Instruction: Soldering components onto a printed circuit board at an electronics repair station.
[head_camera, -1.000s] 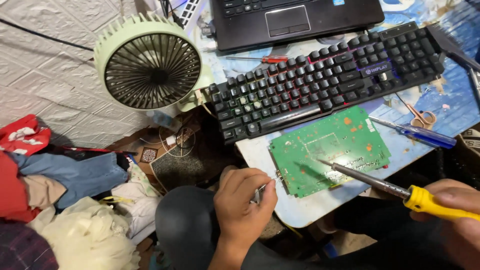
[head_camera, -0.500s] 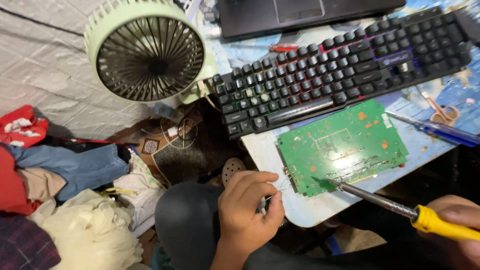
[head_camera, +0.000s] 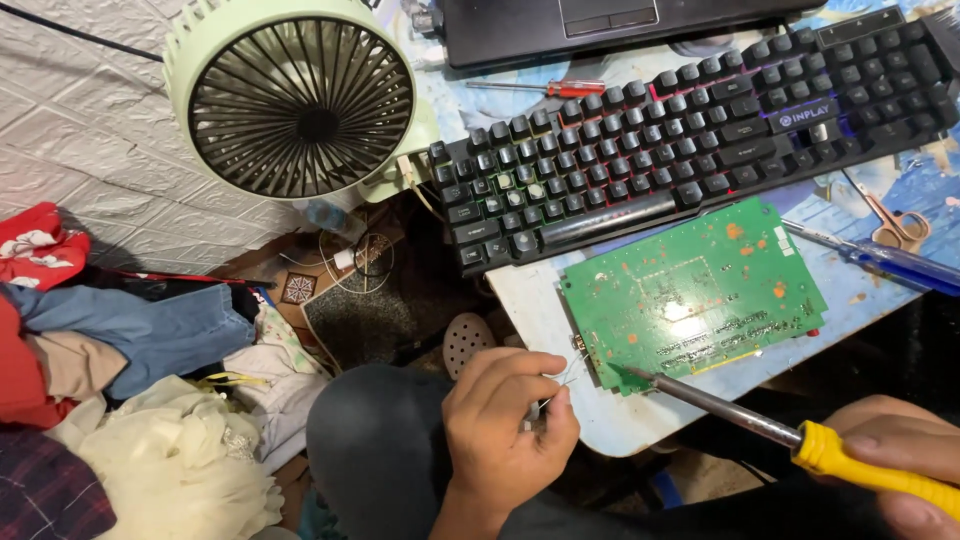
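A green circuit board (head_camera: 695, 290) lies on the near corner of the table (head_camera: 560, 310), just in front of a black backlit keyboard (head_camera: 690, 130). My right hand (head_camera: 900, 455) grips the yellow handle of a soldering iron (head_camera: 760, 425), whose metal tip touches the board's near left corner. My left hand (head_camera: 505, 425) is below the table edge, fingers pinched on a thin solder wire (head_camera: 560, 385) that points up toward that same corner.
A pale green desk fan (head_camera: 295, 100) stands at the table's left end. A laptop (head_camera: 600, 25) and a red-handled screwdriver (head_camera: 545, 88) lie behind the keyboard. A blue-handled tool (head_camera: 890, 262) and scissors (head_camera: 890, 225) lie right. Piled clothes (head_camera: 130, 400) fill the floor.
The soldering iron tip has moved from the middle of the board to its near left corner. My left hand has come closer to that corner with the wire.
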